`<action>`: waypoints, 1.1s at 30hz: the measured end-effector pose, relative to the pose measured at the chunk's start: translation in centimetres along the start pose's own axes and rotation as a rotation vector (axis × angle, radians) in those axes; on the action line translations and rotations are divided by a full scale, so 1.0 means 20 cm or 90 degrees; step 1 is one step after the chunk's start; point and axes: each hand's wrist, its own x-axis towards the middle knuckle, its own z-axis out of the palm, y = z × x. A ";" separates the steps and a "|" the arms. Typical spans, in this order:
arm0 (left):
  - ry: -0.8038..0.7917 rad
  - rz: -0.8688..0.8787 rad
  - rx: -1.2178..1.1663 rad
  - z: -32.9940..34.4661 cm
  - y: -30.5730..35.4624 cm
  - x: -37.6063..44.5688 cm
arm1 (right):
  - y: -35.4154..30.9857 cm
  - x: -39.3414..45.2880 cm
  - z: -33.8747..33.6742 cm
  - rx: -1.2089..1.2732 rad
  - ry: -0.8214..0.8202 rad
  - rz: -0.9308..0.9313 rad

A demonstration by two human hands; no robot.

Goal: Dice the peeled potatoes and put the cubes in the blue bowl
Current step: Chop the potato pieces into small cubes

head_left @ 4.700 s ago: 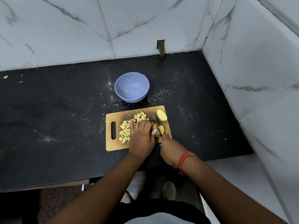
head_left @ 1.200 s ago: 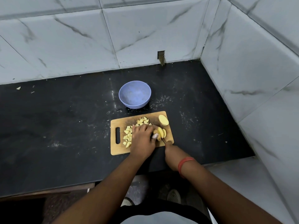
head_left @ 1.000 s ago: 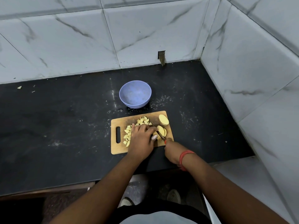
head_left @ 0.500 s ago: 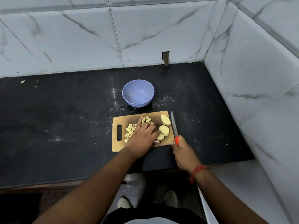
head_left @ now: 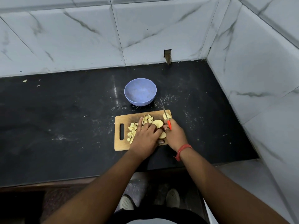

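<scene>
Potato slice [head_left: 157, 123] between both hands

A cutting board [head_left: 123, 145] is lying on the desk [head_left: 64, 118], with a bowl [head_left: 140, 91] sitting just behind it. Potato cubes [head_left: 131, 130] are lying on the board's left and middle part, with potato slices [head_left: 157, 123] lying to their right. Both hands are resting over the board, the left hand [head_left: 145, 137] beside the right hand [head_left: 174, 135]. A knife [head_left: 165, 113] is pointing back toward the bowl's right side.
</scene>
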 end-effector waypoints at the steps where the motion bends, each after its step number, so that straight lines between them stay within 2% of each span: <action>1: 0.002 -0.010 -0.006 -0.01 0.00 0.00 | 0.02 -0.02 -0.01 0.002 0.021 -0.004; 4: 0.014 -0.046 -0.023 -0.01 0.03 0.00 | 0.09 -0.08 -0.02 0.013 0.040 0.003; 8: 0.048 -0.127 -0.099 0.01 0.08 0.02 | 0.09 -0.13 0.00 0.194 0.000 0.075; 11: 0.058 -0.190 -0.177 0.02 0.12 0.03 | 0.06 -0.12 -0.04 0.266 0.048 0.069; 14: 0.034 -0.200 -0.190 0.03 0.14 0.04 | 0.03 -0.08 -0.06 0.233 0.060 0.031; 20: 0.060 -0.207 -0.175 0.01 0.06 -0.03 | 0.00 -0.06 -0.01 0.156 -0.018 0.009; 23: 0.056 -0.154 -0.145 0.00 0.02 -0.07 | 0.02 -0.08 0.01 0.099 -0.022 -0.005; 26: 0.030 -0.086 -0.114 0.01 0.01 -0.09 | 0.03 -0.09 0.00 0.028 0.022 -0.018; 33: -0.040 -0.023 -0.114 0.03 0.02 -0.09 | 0.09 -0.11 0.01 0.002 0.048 0.005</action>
